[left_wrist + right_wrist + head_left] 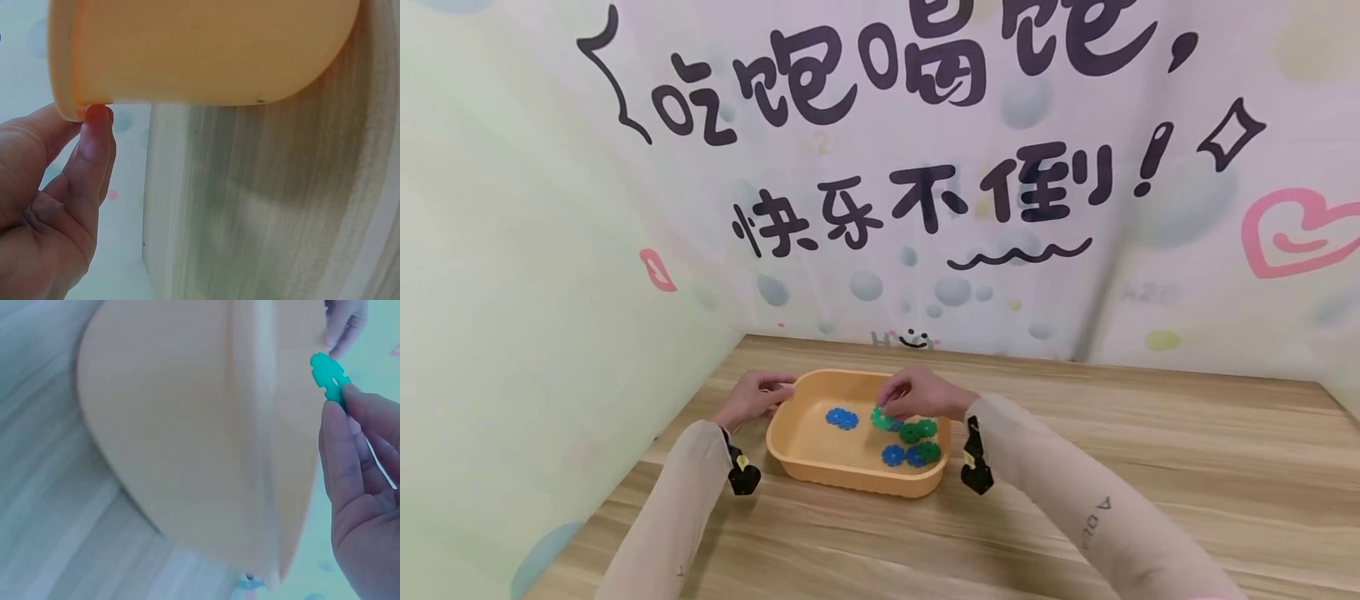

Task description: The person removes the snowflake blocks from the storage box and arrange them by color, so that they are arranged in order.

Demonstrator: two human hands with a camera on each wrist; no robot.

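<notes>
An orange plastic basin [808,450] stands on the wooden table with several notched interlocking discs inside. My left hand [756,398] grips its rim at the far left corner, fingers under the lip [66,100] in the left wrist view. Above the basin's right half, my right hand [917,393] pinches a light green notched disc [329,378] between thumb and fingertips. Below that hand lie blue discs [892,455] and green discs [917,432], some overlapping. A pair of blue discs [842,418] sits apart, left of centre. The right hand partly hides another blue disc.
The wooden table [1075,492] extends to the right and toward me. A printed cloth wall [850,292] rises behind the basin, and a pale wall [550,333] closes in on the left. Black wrist cameras [743,473] are strapped over both sleeves.
</notes>
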